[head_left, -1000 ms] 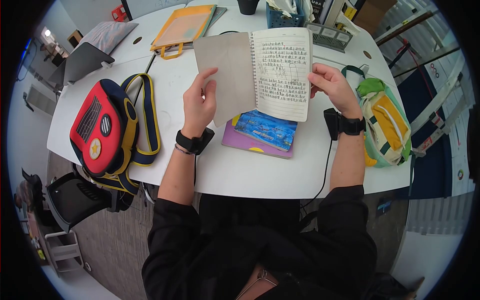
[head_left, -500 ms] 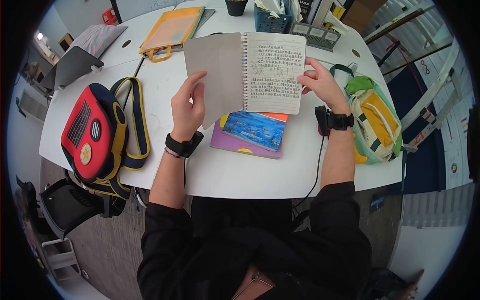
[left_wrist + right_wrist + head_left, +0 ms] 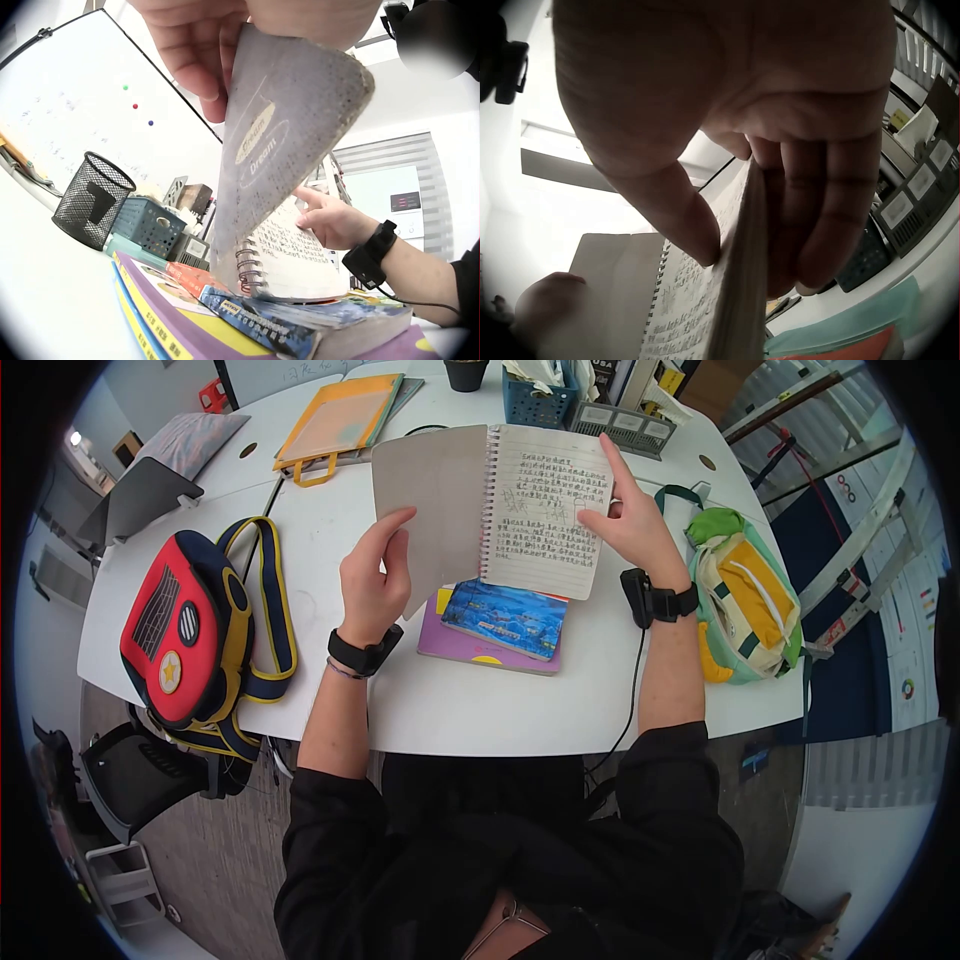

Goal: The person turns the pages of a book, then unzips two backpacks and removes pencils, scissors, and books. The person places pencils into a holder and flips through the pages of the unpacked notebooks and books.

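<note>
A spiral notebook [image 3: 545, 510] lies open, tilted, above a blue book [image 3: 505, 620] and a purple book [image 3: 440, 643]. My left hand [image 3: 374, 580] holds the grey cover [image 3: 440, 500] at its left edge, thumb on the inner side; in the left wrist view the left hand [image 3: 202, 45] has its fingers behind that cover [image 3: 262, 142]. My right hand [image 3: 640, 525] grips the right edge of the handwritten pages. In the right wrist view the right hand [image 3: 727, 90] has its thumb on the written page [image 3: 694, 292] and its other fingers behind the page stack.
A red backpack [image 3: 190, 630] stands at the left, a green and yellow bag [image 3: 750, 600] at the right. Behind are an orange folder [image 3: 340, 420], a blue basket [image 3: 540, 405], a grey rack [image 3: 622, 430] and a dark pot [image 3: 466, 374]. A cable runs down from the right wrist.
The right hand has shifted its hold, its index finger now stretched up along the page edge. The notebook has moved left in the head view and tilted slightly; the left hand keeps the cover.
</note>
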A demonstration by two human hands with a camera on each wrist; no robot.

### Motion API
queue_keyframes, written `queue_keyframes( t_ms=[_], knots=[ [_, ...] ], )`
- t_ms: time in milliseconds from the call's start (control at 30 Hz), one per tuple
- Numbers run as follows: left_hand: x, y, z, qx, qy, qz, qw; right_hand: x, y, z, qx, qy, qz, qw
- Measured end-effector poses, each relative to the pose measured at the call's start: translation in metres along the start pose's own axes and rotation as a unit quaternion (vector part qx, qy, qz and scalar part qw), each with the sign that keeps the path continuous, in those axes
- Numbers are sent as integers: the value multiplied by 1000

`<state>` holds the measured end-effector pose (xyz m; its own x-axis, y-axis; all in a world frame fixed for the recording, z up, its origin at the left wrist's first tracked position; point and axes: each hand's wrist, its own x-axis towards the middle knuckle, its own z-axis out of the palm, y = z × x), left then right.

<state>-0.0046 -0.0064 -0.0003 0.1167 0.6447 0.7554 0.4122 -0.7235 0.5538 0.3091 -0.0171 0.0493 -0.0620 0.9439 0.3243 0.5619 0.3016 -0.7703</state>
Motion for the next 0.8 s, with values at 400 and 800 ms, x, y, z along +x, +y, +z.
queue_keyframes(
  t_ms=[400, 800],
  knots=[
    [-1, -3, 0, 0, 2, -11, 1000, 0, -3, -1, 1, 42, 13, 999],
    [-1, -2, 2, 10, 13, -7, 1000, 0, -4, -3, 85, 45, 12, 995]
  ],
)
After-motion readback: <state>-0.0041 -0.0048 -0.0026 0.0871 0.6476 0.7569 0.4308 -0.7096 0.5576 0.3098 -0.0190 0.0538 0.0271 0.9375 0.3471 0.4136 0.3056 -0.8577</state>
